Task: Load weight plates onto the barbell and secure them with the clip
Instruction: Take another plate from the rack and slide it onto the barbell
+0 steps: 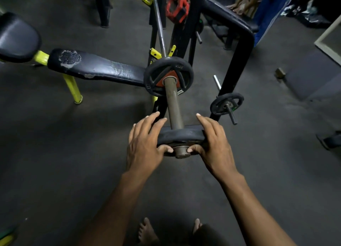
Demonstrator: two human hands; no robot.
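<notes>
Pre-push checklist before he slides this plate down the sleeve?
1. Both hands on plate: left hand and right hand grip the near weight plate on opposite sides: ok.
2. Plate threaded on barbell sleeve: sleeve end shows through the hole: ok.
3. Sleeve bare up to the loaded plate: ok.
4. Red clip within reach: hangs on the rack, off the bar: ok.
5. Bar seated on rack: cannot tell.
</notes>
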